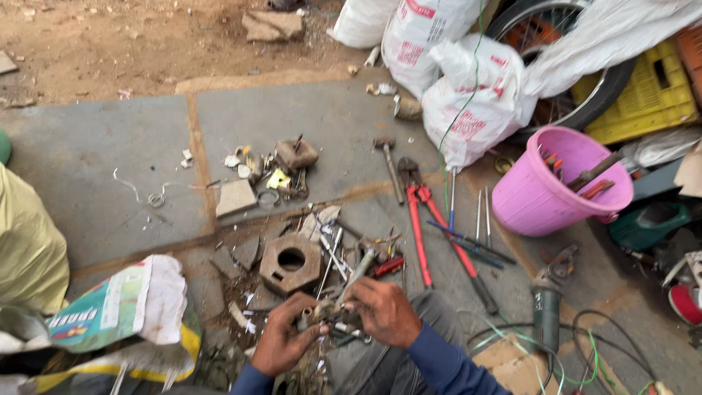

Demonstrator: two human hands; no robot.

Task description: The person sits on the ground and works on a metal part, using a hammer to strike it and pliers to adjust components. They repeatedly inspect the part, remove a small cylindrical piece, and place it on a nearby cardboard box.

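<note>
1. A small metal part (327, 313) is gripped between both hands at the bottom centre of the frame; its exact kind cannot be told, as it is small and partly covered.
2. The left hand (284, 338) is closed around the lower left end of the part, and the right hand (382, 311) is closed over its right end, so the hands are held close together.
3. A grey rod or tool shaft (357, 272) is seen rising from the hands toward the upper right; whether it is joined to the part cannot be told.
4. Just above the hands a heavy hexagonal metal block (290, 262) with a round hole is laid on the pavement, among loose scraps.
5. Red-handled bolt cutters (431, 219) and a hammer (387, 164) are laid right of centre, with a pink bucket (541, 194) of tools at the right.
6. A slip is judged possible: the part is small and held by fingertips, so it could be dropped into the scraps and lost.
7. Fingers could be pinched or cut, since sharp offcuts lie directly beneath the hands.
</note>
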